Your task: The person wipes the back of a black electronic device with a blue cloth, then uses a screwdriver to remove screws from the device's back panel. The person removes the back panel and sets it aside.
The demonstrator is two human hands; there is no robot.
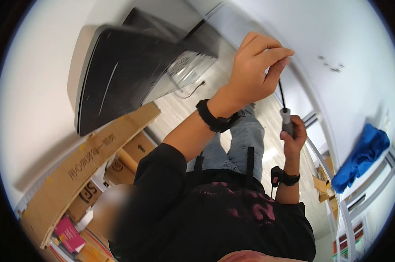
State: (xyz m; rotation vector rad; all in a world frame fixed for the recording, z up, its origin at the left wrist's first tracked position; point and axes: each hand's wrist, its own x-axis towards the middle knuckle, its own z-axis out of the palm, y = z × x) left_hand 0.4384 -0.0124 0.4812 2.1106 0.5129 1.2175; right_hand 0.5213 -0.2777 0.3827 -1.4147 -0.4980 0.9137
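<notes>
My right hand [296,135] is wrapped round the grey handle of a screwdriver [286,120], whose dark shaft points up and away from me. The upper end of that shaft passes close to my left hand [259,65], and its tip is hidden there. Thumb and forefinger of the left hand are pinched together; anything between them is too small to make out. Both hands are raised beside a white surface [359,48]. Several small metal pieces [331,65], apparently screws, lie on it to the right of my left hand.
A large black panel [123,78] stands at the far left, above a long cardboard box [92,153]. A plug and cable [196,89] lie on the floor. At right a blue cloth [362,155] hangs near white rails [376,185]. More cardboard [323,185] lies low at right.
</notes>
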